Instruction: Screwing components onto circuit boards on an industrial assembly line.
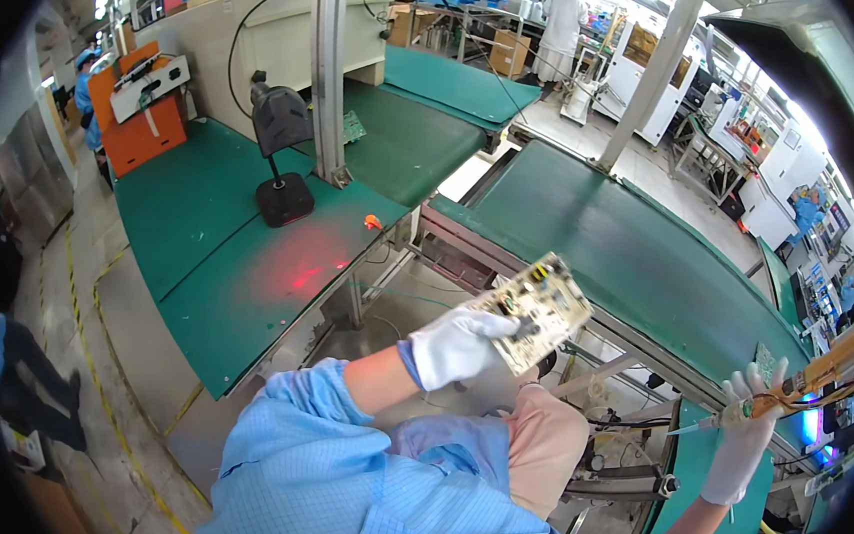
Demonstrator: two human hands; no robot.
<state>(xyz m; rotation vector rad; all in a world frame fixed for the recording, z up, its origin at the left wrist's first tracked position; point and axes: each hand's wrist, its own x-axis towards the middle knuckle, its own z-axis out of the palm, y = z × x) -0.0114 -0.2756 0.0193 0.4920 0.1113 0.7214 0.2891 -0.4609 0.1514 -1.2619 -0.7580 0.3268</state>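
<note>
A populated circuit board (549, 308) is tilted in the grip of my left hand (458, 347), which wears a white glove and pinches the board's near-left end. The board is above the gap beside the green conveyor belt (595, 234). At the lower right, my white-gloved right hand (740, 448) is around a slim tan dispensing tool (807, 378) with cables along it. A pale pointed nozzle (695, 428) sticks out to the left of that hand. Its fingertips show beyond the tool; how firmly they grip is hard to see.
On the green table (213, 284) at left are a black stand (285, 196), a small orange item (372, 222) and a red light patch. A metal post (329, 84) rises behind. Another board (765, 359) lies on the belt at right. People work farther off.
</note>
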